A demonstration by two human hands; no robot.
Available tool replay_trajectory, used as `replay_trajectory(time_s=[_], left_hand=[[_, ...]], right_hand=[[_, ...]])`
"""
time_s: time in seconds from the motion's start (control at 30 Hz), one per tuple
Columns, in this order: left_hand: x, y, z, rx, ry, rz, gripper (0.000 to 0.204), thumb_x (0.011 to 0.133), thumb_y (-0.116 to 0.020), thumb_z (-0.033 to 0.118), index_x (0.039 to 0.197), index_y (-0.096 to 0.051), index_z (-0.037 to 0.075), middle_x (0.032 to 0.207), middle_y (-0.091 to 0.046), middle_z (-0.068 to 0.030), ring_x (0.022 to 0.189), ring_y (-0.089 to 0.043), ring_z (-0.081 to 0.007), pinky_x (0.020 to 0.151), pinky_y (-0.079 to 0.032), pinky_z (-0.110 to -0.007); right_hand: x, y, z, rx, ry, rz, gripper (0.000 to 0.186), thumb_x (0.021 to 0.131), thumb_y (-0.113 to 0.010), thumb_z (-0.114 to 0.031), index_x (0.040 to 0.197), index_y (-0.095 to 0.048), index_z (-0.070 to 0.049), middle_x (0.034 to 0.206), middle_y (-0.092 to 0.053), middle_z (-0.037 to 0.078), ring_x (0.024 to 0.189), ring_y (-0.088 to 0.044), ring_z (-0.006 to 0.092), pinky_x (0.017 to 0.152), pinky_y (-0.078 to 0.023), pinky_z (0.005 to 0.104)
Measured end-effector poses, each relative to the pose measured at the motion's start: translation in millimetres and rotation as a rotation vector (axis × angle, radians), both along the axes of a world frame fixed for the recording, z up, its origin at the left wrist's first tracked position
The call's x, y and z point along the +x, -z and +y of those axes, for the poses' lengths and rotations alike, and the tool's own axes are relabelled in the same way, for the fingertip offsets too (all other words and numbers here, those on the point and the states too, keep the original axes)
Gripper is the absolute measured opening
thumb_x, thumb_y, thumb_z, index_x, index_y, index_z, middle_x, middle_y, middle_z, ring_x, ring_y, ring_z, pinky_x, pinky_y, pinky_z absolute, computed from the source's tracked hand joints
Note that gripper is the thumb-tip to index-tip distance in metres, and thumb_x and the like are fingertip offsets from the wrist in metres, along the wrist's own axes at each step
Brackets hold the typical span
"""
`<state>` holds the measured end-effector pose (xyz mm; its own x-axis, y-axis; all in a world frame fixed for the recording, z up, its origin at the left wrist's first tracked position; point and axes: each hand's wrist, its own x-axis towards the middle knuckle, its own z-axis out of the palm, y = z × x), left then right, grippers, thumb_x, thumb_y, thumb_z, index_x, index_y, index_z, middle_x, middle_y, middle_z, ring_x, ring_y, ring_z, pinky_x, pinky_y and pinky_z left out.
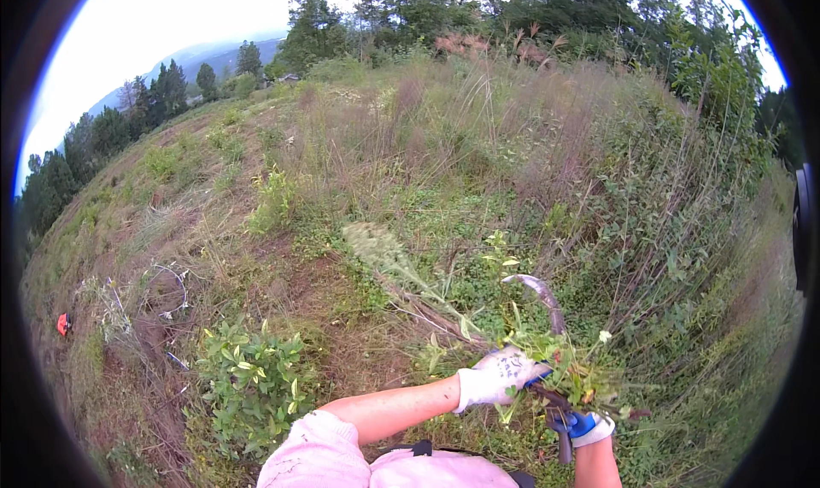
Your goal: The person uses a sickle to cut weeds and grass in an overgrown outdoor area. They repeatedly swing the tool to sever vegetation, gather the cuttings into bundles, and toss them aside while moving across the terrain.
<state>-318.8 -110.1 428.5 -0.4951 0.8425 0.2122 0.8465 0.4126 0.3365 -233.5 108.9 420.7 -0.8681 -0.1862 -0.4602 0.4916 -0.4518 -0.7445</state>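
My left hand, in a white glove with a blue palm, is closed round a bundle of cut weeds and long woody stems that reach up to the left, with leafy tops spilling over to the right. My right hand, in a blue and white glove, is just below it, gripping the dark handle of a sickle. The curved metal blade shows above my left hand; part of the handle is hidden by leaves and hands.
A leafy shrub grows at lower left beside a brown dirt patch. Tall grass and brush cover the slope ahead and right. Cut dry stalks and a small red object lie left. Trees line the top.
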Motion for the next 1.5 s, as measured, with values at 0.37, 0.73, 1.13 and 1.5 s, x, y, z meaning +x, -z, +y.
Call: replay_trajectory(time_s=[0.37, 0.73, 1.13, 1.5], left_hand=[[17.3, 47.8, 1.3, 0.088, 0.214, -0.195, 0.059, 0.06, -0.053, 0.008, 0.114, -0.036, -0.008, 0.086, -0.051, -0.0193, 0.077, -0.052, -0.0325, 0.064, -0.043, -0.038], [25.9, 72.3, -7.3, 0.116, 0.263, -0.087, 0.055, 0.065, -0.058, 0.011, 0.118, -0.043, 0.012, 0.09, -0.052, -0.0091, 0.084, -0.053, -0.0259, 0.067, -0.044, -0.036], [47.3, 56.7, -2.3, 0.206, 0.197, -0.119, 0.033, 0.073, -0.042, 0.005, 0.106, -0.047, 0.009, 0.082, -0.051, -0.0123, 0.074, -0.052, -0.0287, 0.067, -0.044, -0.037], [28.8, 43.1, -33.0, 0.027, 0.076, 0.077, 0.049, 0.07, -0.055, 0.018, 0.116, -0.042, 0.006, 0.092, -0.053, -0.0116, 0.087, -0.053, -0.0282, 0.079, -0.041, -0.039]], right_hand=[[11.6, 5.7, -1.8, -0.109, 0.03, -0.122, 0.018, 0.085, -0.046, -0.022, 0.092, -0.052, -0.006, 0.053, -0.047, 0.0, 0.03, -0.032, 0.0067, 0.031, -0.027, 0.0207], [18.6, 14.0, -5.1, -0.163, 0.053, -0.183, 0.02, 0.086, -0.044, -0.022, 0.095, -0.052, -0.005, 0.052, -0.047, 0.0, 0.03, -0.032, 0.0063, 0.03, -0.027, 0.0206], [39.4, 41.0, -6.0, -0.254, 0.128, -0.368, 0.022, 0.087, -0.042, -0.022, 0.097, -0.052, -0.004, 0.051, -0.047, -0.001, 0.03, -0.032, 0.0058, 0.03, -0.028, 0.0206], [48.7, 64.3, -8.0, -0.282, 0.142, -0.531, 0.024, 0.087, -0.041, -0.022, 0.099, -0.052, -0.003, 0.05, -0.047, -0.001, 0.029, -0.032, 0.0054, 0.03, -0.028, 0.0206]])
